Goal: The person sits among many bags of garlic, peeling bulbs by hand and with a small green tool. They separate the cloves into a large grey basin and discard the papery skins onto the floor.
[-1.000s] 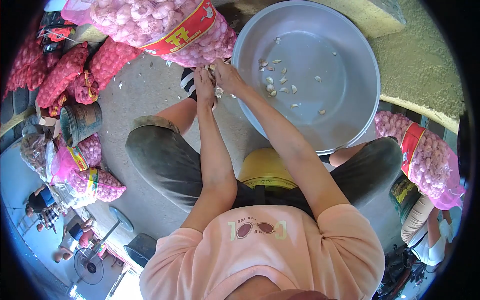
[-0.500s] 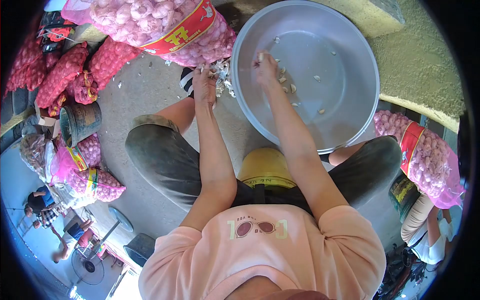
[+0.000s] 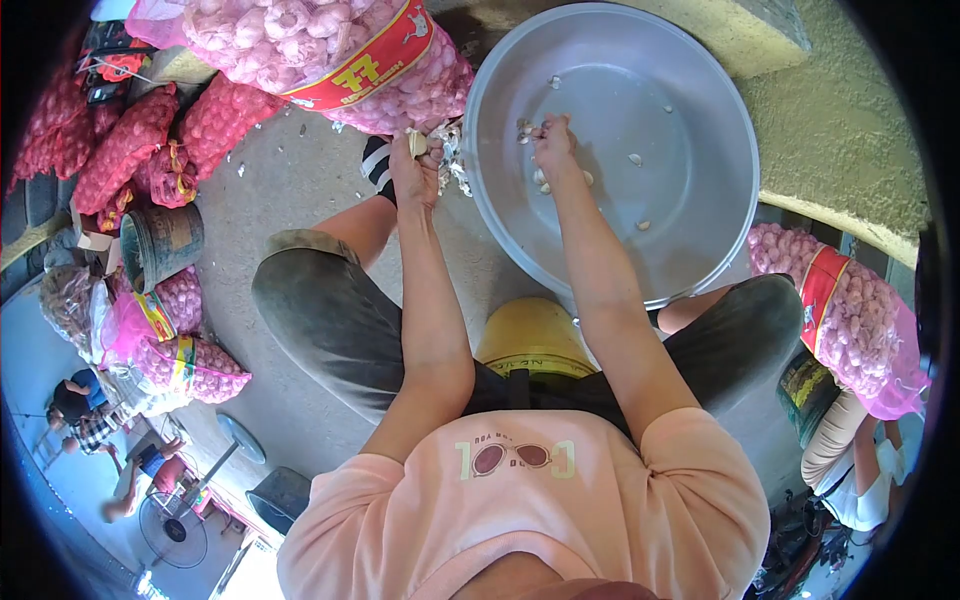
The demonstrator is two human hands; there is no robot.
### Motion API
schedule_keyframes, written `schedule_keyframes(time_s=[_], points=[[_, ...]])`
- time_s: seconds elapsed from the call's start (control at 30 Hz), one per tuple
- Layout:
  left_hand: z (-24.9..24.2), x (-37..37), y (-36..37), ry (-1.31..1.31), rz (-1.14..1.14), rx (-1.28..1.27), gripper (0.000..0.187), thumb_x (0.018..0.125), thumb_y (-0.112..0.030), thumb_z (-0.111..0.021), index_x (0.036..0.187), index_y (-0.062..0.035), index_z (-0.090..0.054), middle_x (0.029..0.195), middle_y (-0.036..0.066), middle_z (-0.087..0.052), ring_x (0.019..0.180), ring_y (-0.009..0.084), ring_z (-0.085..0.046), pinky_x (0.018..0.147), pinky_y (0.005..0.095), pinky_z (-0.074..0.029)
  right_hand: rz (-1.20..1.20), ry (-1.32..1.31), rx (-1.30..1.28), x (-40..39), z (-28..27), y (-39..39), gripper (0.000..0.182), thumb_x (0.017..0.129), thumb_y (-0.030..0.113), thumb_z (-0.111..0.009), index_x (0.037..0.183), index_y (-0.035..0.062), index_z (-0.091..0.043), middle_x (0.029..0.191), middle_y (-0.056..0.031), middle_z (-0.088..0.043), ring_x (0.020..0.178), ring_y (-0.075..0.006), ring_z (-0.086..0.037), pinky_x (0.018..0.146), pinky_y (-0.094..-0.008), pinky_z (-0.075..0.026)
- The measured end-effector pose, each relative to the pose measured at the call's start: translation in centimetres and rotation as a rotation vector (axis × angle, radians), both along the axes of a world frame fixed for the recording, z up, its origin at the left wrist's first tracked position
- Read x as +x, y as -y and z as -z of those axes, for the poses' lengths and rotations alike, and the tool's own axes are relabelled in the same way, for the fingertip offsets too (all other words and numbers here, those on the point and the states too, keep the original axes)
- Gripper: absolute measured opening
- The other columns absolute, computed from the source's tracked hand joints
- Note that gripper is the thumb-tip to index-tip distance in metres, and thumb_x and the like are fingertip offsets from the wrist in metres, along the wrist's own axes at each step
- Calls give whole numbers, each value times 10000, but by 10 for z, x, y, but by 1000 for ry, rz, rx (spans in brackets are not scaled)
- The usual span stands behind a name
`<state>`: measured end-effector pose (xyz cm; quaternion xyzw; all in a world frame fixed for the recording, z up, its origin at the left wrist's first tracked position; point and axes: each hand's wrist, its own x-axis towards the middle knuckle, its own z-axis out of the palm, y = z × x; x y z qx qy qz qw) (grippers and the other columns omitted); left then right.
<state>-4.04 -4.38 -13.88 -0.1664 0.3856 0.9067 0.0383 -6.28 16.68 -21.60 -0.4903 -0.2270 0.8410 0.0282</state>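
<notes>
My left hand (image 3: 414,176) is closed round a pale garlic piece (image 3: 417,143), just outside the left rim of a big grey basin (image 3: 735,130). Over the left part of the basin is my right hand (image 3: 556,148), its fingers curled together; what they hold, if anything, is hidden. Several loose garlic cloves lie on the basin floor, one of them (image 3: 635,159) right of my right hand. Beside my left hand, white garlic skins (image 3: 455,165) are scattered on the ground. A large mesh sack of garlic (image 3: 290,45) stands beyond my left hand.
A yellow bucket (image 3: 530,335) sits between my legs. Red mesh sacks (image 3: 125,150) and a dark bucket (image 3: 165,245) are at the left. Another garlic sack (image 3: 860,320) is at the right, near a seated person (image 3: 865,480). People and a fan (image 3: 176,528) appear lower left.
My right hand has moved right inside the basin, and cloves at its left now show. My left hand has turned slightly, bringing the pale garlic piece into sight.
</notes>
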Motion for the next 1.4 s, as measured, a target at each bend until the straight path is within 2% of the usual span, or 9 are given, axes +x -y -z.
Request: schedule_keyframes(time_s=[0.33,0.4,0.6,0.73,0.83,0.9,1.13,1.2,1.4], points=[[-1,-1,0,74,-88,-55,218,970,-260,-452,1038,-60,-508,904,87,-603,677,126,-566,562,229,-456,-357,-311,17,1,-37,-8,404,993,394,-373,1004,15,-513,617,31,-352,542,-95,-345,543,-246,-333],[-1,-1,1,70,-21,-143,200,952,-272,-490,999,-81,-523,807,26,-560,613,104,-509,528,220,-400,-486,-480,-80,6,-50,-11,370,983,365,-400,1044,16,-508,650,30,-375,575,-94,-365,652,-258,-408],[-17,0,-7,60,122,-257,162,905,-271,-584,889,-114,-553,751,-20,-518,581,85,-464,510,208,-357,-549,-672,-288,8,-84,4,401,965,346,-456,1157,-4,-483,759,14,-443,665,-100,-438,903,-327,-447],[-21,0,-6,68,131,-280,165,875,-264,-638,877,-120,-556,732,-29,-510,563,77,-463,489,201,-339,-559,-667,-207,10,-85,18,398,967,289,-482,1232,-6,-464,765,24,-444,694,-92,-456,869,-310,-449],[-25,-1,-11,115,233,-406,198,856,-255,-668,954,-103,-588,717,-37,-506,545,61,-460,470,192,-340,-645,-628,88,13,-68,32,314,955,241,-522,1154,3,-561,777,18,-502,670,-69,-473,767,-261,-468],[-22,-1,-21,106,203,-384,287,842,-246,-685,1049,-58,-617,685,-46,-531,489,30,-450,413,169,-304,-896,-542,728,14,-64,45,311,948,294,-515,950,18,-657,674,18,-562,587,-60,-484,591,-247,-447],[-13,2,-10,110,166,-265,250,863,-222,-665,1021,-35,-611,724,-35,-548,527,24,-452,443,148,-336,-969,-529,675,19,-73,75,320,924,274,-559,1033,-12,-653,678,-31,-616,579,-79,-545,549,-255,-457],[-12,1,-6,107,110,-312,176,868,-216,-660,935,-63,-605,701,-29,-559,502,25,-449,416,146,-324,-881,-810,739,18,-71,85,276,915,211,-575,1017,-36,-642,706,-57,-630,614,-86,-596,568,-252,-493],[-12,-2,-7,134,-9,-380,170,863,-242,-668,873,-94,-584,654,-26,-559,482,23,-457,392,151,-303,-706,-661,491,19,-81,93,160,910,103,-564,912,-45,-624,728,-88,-644,596,-123,-630,549,-254,-523]])
